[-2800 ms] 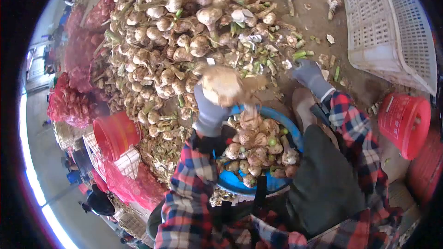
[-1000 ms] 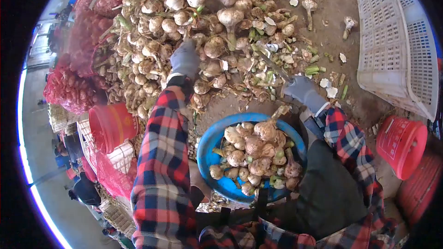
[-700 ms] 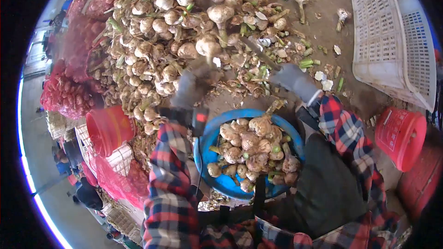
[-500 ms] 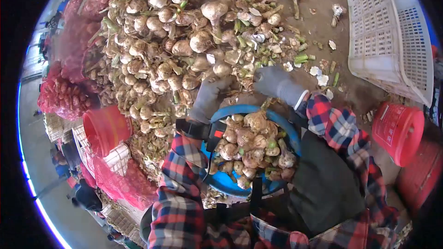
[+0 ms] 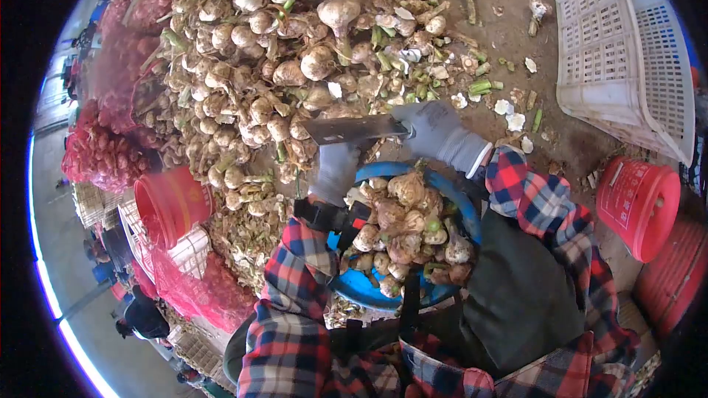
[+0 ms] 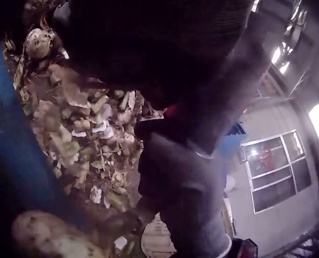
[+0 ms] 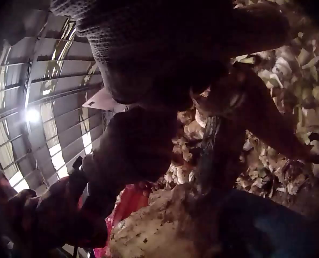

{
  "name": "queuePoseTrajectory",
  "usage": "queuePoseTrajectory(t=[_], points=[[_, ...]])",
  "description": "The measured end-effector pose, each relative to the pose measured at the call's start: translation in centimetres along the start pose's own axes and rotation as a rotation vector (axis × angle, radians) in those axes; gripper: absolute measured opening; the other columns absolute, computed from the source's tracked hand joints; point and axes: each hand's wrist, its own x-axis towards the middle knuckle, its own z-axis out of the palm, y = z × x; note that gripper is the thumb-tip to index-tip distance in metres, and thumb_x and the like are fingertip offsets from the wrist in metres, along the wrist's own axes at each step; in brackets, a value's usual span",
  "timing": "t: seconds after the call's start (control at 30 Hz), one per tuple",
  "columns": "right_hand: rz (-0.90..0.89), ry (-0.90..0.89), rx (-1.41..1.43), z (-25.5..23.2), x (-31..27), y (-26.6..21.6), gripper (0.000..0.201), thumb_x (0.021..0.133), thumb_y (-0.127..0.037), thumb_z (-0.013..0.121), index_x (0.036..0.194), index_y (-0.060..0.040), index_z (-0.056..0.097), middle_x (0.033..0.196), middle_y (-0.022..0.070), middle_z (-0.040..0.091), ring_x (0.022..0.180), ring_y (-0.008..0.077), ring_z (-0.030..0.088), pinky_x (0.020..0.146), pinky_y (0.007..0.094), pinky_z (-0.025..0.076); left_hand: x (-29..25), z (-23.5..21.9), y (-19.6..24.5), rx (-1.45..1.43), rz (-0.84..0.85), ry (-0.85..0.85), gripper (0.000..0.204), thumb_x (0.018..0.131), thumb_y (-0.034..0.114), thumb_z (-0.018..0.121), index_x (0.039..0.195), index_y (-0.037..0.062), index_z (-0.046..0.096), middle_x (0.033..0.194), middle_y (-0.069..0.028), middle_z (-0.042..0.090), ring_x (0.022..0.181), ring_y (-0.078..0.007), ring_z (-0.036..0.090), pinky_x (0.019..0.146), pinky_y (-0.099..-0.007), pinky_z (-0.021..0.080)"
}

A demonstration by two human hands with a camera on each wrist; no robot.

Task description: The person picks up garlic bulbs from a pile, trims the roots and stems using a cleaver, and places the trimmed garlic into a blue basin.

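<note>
Grey-gloved, our left hand [image 5: 335,173] has come back from the garlic pile [image 5: 317,63] to the edge of the blue bowl [image 5: 468,214], and our right hand [image 5: 439,133], its fingers curled round the knife [image 5: 361,128], has turned the blade [image 5: 343,130] across it — so the two now work close together. The blade hides the left fingers; whether they grip anything we cannot tell. Garlic bulbs [image 5: 405,243] lie heaped in the bowl.
</note>
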Motion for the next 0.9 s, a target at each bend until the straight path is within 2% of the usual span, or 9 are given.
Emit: queuePoseTrajectory(t=[0.13,0.33,0.47,0.53,0.63,0.67,0.77,0.83,0.9], points=[[0.183,-0.224,-0.126,0.1,0.3,3.4,0.025,0.068,-0.024,0.047,0.090,-0.0153,0.056,0.075,0.0089,0.060,0.073,0.0268,0.058,0.064,0.0376,0.046,-0.1,-3.5,8.2,-0.570,-0.416,0.143,0.021,0.065,0.007,0.063,0.083,-0.0010,0.055,0.073,-0.0053,0.058,0.064,-0.0092,0.053,0.056,-0.0217,0.042],[0.566,-0.073,0.588,3.3,-2.2,8.0,0.041,0.064,-0.038,0.061,0.080,-0.0005,0.060,0.070,0.0105,0.061,0.063,0.0207,0.057,0.059,0.0314,0.045,-3.6,-5.7,8.1,0.061,0.446,-0.332,0.047,0.061,0.025,0.070,0.101,0.0066,0.052,0.099,-0.0118,0.054,0.087,-0.0196,0.054,0.075,-0.0318,0.044],[0.378,-0.100,0.708,4.0,-1.5,5.2,0.046,0.059,-0.041,0.064,0.078,0.0007,0.059,0.069,0.0112,0.060,0.063,0.0211,0.056,0.060,0.0302,0.044,0.0,-10.2,-3.4,-0.188,-0.396,0.341,0.034,0.072,0.028,0.062,0.094,0.0033,0.055,0.076,-0.0065,0.060,0.062,-0.0155,0.055,0.060,-0.0244,0.045],[0.348,-0.240,0.658,0.6,-1.4,-0.2,0.045,0.060,-0.041,0.064,0.080,-0.0013,0.060,0.069,0.0111,0.060,0.063,0.0213,0.056,0.059,0.0302,0.044,1.6,-12.8,-4.6,0.128,-0.885,0.565,0.062,0.063,0.050,0.060,0.100,0.0006,0.054,0.091,-0.0204,0.057,0.089,-0.0282,0.055,0.074,-0.0338,0.042],[0.069,-0.390,0.603,2.3,-1.6,-3.6,0.043,0.061,-0.041,0.062,0.087,-0.0070,0.059,0.071,0.0113,0.059,0.065,0.0221,0.057,0.060,0.0301,0.045,3.3,-11.2,-16.3,0.410,-0.753,0.066,0.065,0.062,0.055,0.053,0.096,-0.0011,0.057,0.096,-0.0232,0.055,0.093,-0.0306,0.053,0.077,-0.0347,0.041],[0.073,-0.398,0.595,2.6,-1.9,-4.8,0.043,0.061,-0.041,0.062,0.087,-0.0070,0.059,0.071,0.0113,0.059,0.065,0.0221,0.057,0.060,0.0301,0.045,4.8,-11.5,-8.6,0.252,-1.108,0.344,0.071,0.061,0.059,0.049,0.091,-0.0044,0.058,0.096,-0.0250,0.054,0.094,-0.0326,0.052,0.078,-0.0352,0.041],[0.092,-0.622,0.610,1.7,-1.8,-6.3,0.045,0.061,-0.039,0.062,0.093,-0.0075,0.057,0.070,0.0096,0.059,0.063,0.0189,0.056,0.058,0.0284,0.045,4.7,-10.7,-12.7,0.317,-0.965,0.390,0.044,0.070,0.040,0.055,0.077,-0.0036,0.060,0.074,-0.0182,0.060,0.074,-0.0277,0.058,0.064,-0.0344,0.042],[0.122,-0.762,0.684,-0.2,-1.9,-6.7,0.046,0.060,-0.036,0.062,0.096,-0.0076,0.056,0.069,0.0086,0.059,0.060,0.0152,0.056,0.055,0.0271,0.045,2.2,-10.7,-10.4,-0.693,-0.634,0.620,0.037,0.077,0.032,0.051,0.086,-0.0027,0.059,0.079,-0.0104,0.061,0.073,-0.0204,0.057,0.065,-0.0283,0.043],[0.195,-0.581,0.695,-1.0,-1.6,-5.2,0.043,0.060,-0.034,0.062,0.093,-0.0070,0.058,0.065,0.0072,0.059,0.056,0.0122,0.055,0.053,0.0261,0.044,-1.8,-11.0,-10.9,-1.317,-0.519,0.338,0.029,0.082,0.019,0.045,0.104,0.0004,0.050,0.094,-0.0065,0.057,0.082,-0.0165,0.055,0.071,-0.0270,0.044]])
